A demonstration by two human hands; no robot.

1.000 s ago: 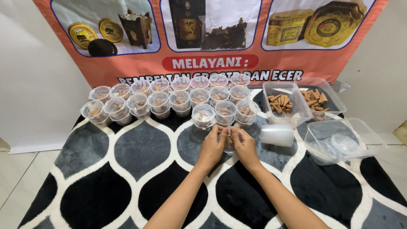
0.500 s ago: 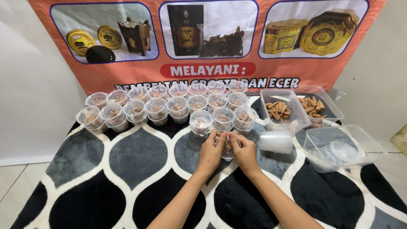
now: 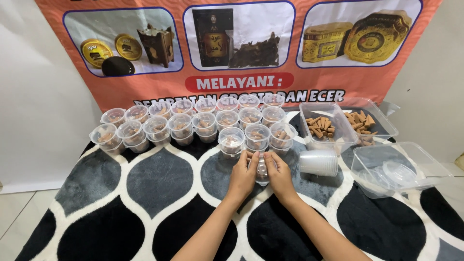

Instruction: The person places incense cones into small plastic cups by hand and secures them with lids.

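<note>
Small clear plastic cup (image 3: 262,170), contents unclear, sits on the black-and-white rug (image 3: 145,193) just before the filled cups (image 3: 193,123), each holding brown pieces. Left hand (image 3: 242,176) and right hand (image 3: 279,177) clasp it from both sides. Rightward: stacked empty cups (image 3: 319,163), two tubs of brown cones (image 3: 323,126), tub of lids (image 3: 401,169)

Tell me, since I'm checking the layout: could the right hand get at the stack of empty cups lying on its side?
Probably yes. The stack of empty cups lies just beside the right hand, with only bare rug between, though both hands now hold a small cup.
</note>
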